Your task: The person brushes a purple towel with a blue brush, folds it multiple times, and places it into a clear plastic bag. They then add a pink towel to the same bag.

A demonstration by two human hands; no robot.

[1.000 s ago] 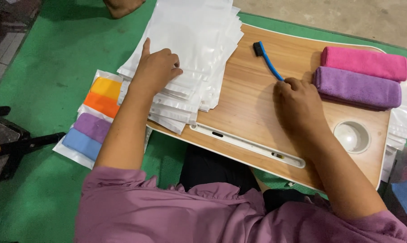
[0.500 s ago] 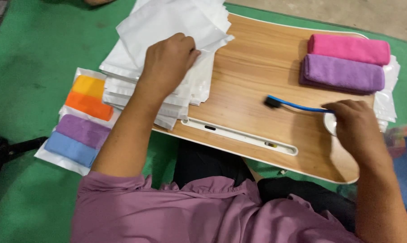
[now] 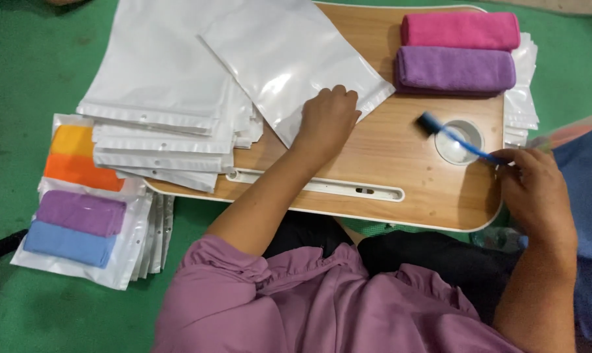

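Towels (image 3: pixel 455 51) behind cup recess (image 3: pixel 459 141), apparently.

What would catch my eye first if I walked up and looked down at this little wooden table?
Probably the bright rolled cloths: a pink cloth and a purple cloth side by side at the table's far right corner. Next, the left hand resting on a single white pouch mid-table, beside a tall stack of pouches, while the right hand holds a blue brush over the round cup recess.
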